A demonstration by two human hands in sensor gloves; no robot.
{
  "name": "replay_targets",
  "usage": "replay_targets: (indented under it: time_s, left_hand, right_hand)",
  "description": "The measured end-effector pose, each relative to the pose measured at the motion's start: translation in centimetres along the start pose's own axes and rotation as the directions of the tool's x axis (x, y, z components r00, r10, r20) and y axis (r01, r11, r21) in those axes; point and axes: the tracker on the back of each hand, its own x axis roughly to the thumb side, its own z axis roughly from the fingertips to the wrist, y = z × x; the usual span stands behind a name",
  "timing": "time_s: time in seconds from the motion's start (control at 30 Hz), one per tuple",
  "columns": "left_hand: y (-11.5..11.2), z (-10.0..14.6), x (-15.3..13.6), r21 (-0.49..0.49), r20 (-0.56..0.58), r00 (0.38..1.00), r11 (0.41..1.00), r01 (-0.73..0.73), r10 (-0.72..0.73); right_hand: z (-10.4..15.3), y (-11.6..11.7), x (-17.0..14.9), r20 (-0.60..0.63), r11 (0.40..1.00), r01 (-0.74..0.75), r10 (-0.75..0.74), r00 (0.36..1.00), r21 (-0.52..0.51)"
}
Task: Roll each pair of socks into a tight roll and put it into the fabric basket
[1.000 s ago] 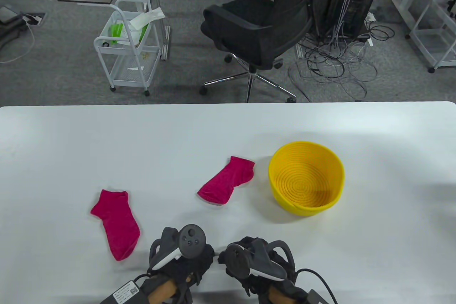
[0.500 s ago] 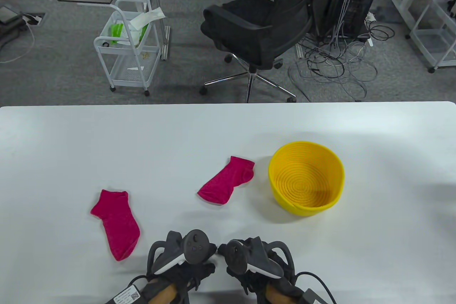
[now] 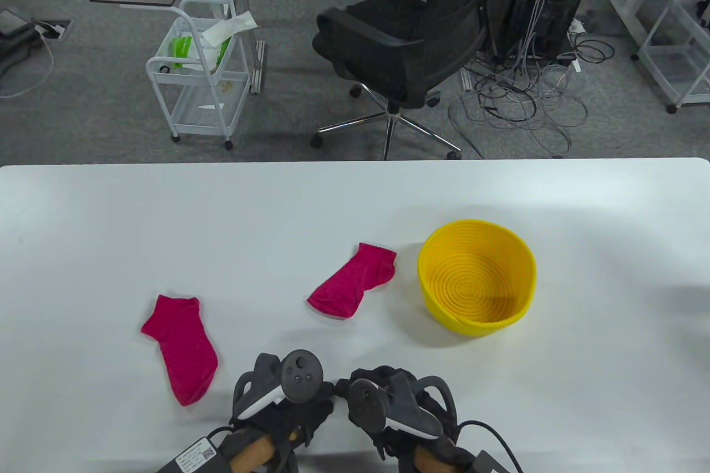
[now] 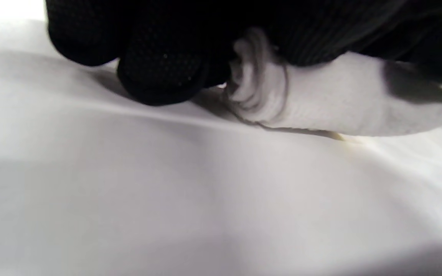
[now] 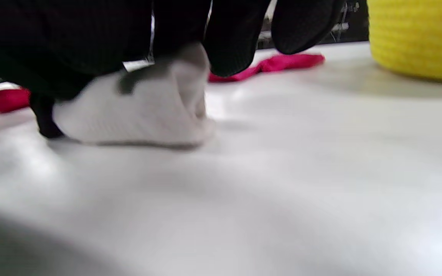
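Note:
My left hand and right hand sit side by side at the table's near edge, fingers curled down over a white sock roll. The trackers hide the roll in the table view. In the left wrist view the white sock roll lies on the table under black gloved fingers. From the right wrist it is the same roll, with fingertips over its end. One pink sock lies flat to the left, a second pink sock ahead. The yellow basket stands empty at the right.
The white table stretches wide on all sides of the socks. Behind its far edge stand a black office chair, a white wire cart and a tangle of cables on the floor.
Both hands have rocked slightly towards me and back away over the white roll, staying close together. The pink socks and basket have not moved.

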Motion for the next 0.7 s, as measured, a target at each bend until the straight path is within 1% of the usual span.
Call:
replay_targets:
  time_s: [0.03, 0.07, 0.13, 0.23, 0.37, 0.43, 0.5, 0.53, 0.63, 0.7]
  left_hand:
    - [0.0, 0.0, -0.1, 0.0, 0.0, 1.0, 1.0, -0.008, 0.008]
    - [0.0, -0.1, -0.2, -0.002, -0.001, 1.0, 1.0, -0.012, 0.012]
    - [0.0, -0.1, -0.3, -0.004, -0.003, 1.0, 1.0, -0.019, 0.019]
    - [-0.1, -0.1, -0.2, 0.012, 0.001, 1.0, 1.0, -0.015, 0.014]
    - [0.0, 0.1, -0.2, 0.041, 0.0, 1.0, 0.999, -0.005, 0.005]
    - [0.3, 0.3, -0.2, 0.06, -0.008, 1.0, 0.998, -0.005, 0.006]
    - [1.0, 0.8, 0.0, 0.129, -0.016, 1.0, 0.992, -0.001, 0.003]
    - [1.3, 1.0, 0.1, 0.145, -0.017, 1.0, 0.989, 0.0, 0.003]
    - [1.6, 1.4, 0.3, 0.14, 0.009, 1.0, 0.99, -0.022, 0.021]
    - [1.3, 1.4, 0.5, 0.122, 0.007, 1.0, 0.993, 0.01, -0.011]
  right_hand:
    - [0.3, -0.4, 0.3, 0.024, 0.999, -0.005, 0.006, 1.0, -0.038]
    - [0.5, -0.6, 0.5, 0.038, 0.998, -0.012, 0.015, 0.999, -0.055]
    - [0.7, -0.7, 1.0, 0.065, 0.996, -0.051, 0.055, 0.996, -0.066]
    - [0.6, -0.2, 1.1, 0.061, 0.994, -0.105, 0.106, 0.993, -0.017]
    - [0.2, 0.4, 0.6, 0.033, 0.997, -0.07, 0.069, 0.997, 0.033]
    - [0.1, 0.5, 0.3, 0.022, 0.998, -0.05, 0.049, 0.999, 0.041]
    - [0.0, 0.6, 0.1, 0.012, 0.997, -0.049, 0.049, 0.999, 0.052]
    - [-0.1, 0.6, 0.1, 0.007, 0.997, -0.045, 0.045, 0.999, 0.059]
    - [-0.3, 0.9, -0.2, -0.011, 0.996, -0.015, 0.016, 1.0, 0.086]
    - [-0.4, 1.0, -0.4, -0.022, 0.995, -0.011, 0.014, 1.0, 0.098]
